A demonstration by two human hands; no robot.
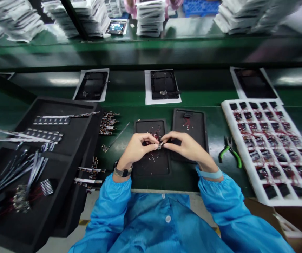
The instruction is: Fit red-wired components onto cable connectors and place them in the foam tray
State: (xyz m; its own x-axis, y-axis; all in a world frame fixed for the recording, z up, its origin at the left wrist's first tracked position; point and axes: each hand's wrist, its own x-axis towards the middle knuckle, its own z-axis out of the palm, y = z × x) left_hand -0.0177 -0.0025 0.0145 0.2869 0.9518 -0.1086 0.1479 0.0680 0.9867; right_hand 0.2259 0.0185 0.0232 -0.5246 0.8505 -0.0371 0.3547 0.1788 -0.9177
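My left hand [143,146] and my right hand [184,144] meet over a small black tray [153,168]. Their fingertips pinch together around a small electronic part [160,144], pale and metallic; its exact kind is too small to tell. Beneath them, tiny white bits and red-and-black pieces lie scattered in that tray. A second black tray [176,123] sits under and beyond my right hand, with a black part on red wires [188,117] in it. Left of my left hand lies a thin flex cable with a small board [105,148].
Green-handled cutters [229,153] lie right of the trays, beside a white foam tray [226,105] of wired black parts. At left, large black trays [69,161] hold strips and cables. Black tablet housings [164,84] rest on paper along the line. Another person stands beyond stacked packets [151,17].
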